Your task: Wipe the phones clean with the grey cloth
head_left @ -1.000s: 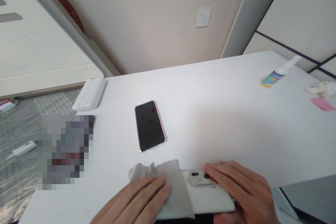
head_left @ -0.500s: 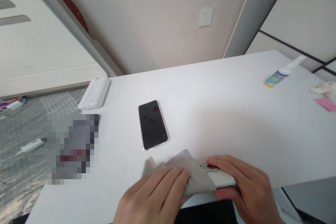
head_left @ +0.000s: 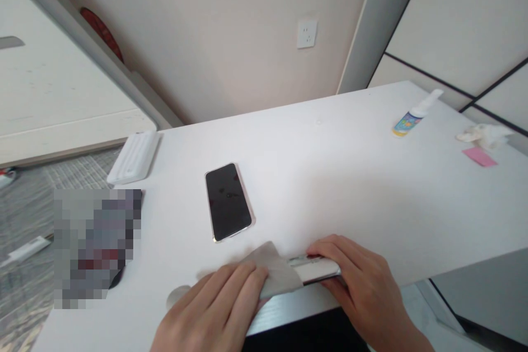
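Note:
My right hand [head_left: 363, 286] grips a white smartphone [head_left: 315, 269] near the table's front edge, holding it tilted up so its silver side edge shows. My left hand [head_left: 214, 302] is closed on a grey cleaning cloth [head_left: 276, 270], pressing it against the phone's left end. That end is hidden under the cloth. A second phone with a black screen [head_left: 228, 202] lies face up on the white table [head_left: 330, 187], a little beyond my hands.
A ridged white case [head_left: 134, 158] sits at the table's left edge, beside a pixelated patch [head_left: 97, 247]. A small spray bottle [head_left: 408, 115], crumpled tissue [head_left: 482, 135] and pink paper [head_left: 479, 157] lie far right. A cable [head_left: 25, 250] lies on the floor.
The white phone has turned from lying back-up, camera visible, to tilted edge-on. The grey cloth has slid along it, now covering its left end. Both hands have moved left with it.

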Demonstrator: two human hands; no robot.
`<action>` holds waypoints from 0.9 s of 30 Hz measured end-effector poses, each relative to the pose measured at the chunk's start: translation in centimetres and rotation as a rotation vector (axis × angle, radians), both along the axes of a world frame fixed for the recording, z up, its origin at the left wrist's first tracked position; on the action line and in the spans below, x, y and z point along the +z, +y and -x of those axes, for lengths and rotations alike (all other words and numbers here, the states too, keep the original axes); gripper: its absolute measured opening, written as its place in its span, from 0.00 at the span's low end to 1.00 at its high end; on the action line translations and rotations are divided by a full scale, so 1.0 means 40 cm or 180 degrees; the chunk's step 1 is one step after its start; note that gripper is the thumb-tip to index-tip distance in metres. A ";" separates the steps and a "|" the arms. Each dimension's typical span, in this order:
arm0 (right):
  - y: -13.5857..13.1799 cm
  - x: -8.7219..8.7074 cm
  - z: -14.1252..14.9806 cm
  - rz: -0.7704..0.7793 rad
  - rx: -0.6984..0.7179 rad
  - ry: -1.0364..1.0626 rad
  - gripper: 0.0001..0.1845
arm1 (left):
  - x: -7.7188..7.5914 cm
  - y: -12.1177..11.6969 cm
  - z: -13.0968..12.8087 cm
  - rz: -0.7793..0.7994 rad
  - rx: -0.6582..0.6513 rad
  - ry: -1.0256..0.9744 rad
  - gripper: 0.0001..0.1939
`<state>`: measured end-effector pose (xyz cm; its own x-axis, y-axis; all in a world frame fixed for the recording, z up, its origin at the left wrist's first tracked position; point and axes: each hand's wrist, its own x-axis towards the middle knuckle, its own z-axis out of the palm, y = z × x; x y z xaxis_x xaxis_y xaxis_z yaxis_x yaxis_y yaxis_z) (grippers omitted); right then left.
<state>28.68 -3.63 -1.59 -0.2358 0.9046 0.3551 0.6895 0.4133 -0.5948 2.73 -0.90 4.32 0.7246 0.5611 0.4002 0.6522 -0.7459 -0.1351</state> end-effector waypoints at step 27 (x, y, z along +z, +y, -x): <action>-0.003 -0.017 0.008 -0.0404 -0.0075 -0.0154 0.11 | -0.035 0.010 -0.169 0.0227 0.0307 -0.0505 0.14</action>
<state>28.38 -3.75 -2.26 -0.2347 0.8586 0.4558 0.7264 0.4665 -0.5046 9.50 -0.48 2.93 0.5971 0.6559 0.4618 0.7300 -0.6830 0.0262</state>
